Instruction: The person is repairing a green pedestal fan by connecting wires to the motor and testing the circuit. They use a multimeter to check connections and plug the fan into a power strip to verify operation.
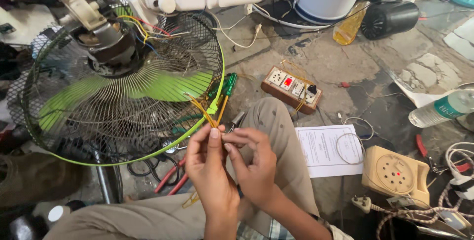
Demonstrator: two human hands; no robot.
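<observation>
yellow wires [203, 109] — pinched between both hands' fingers [213, 134]

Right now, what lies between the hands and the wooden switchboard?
In the head view, the person's bent knee in beige trousers lies between the hands (left hand, right hand) and the switchboard.

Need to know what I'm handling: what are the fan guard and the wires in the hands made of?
Fan guard: thin metal wire by the look, dark finish, with a glossy green rim, likely plastic. Wires: yellow-orange insulation, probably plastic; both the left hand and right hand pinch them.
</observation>
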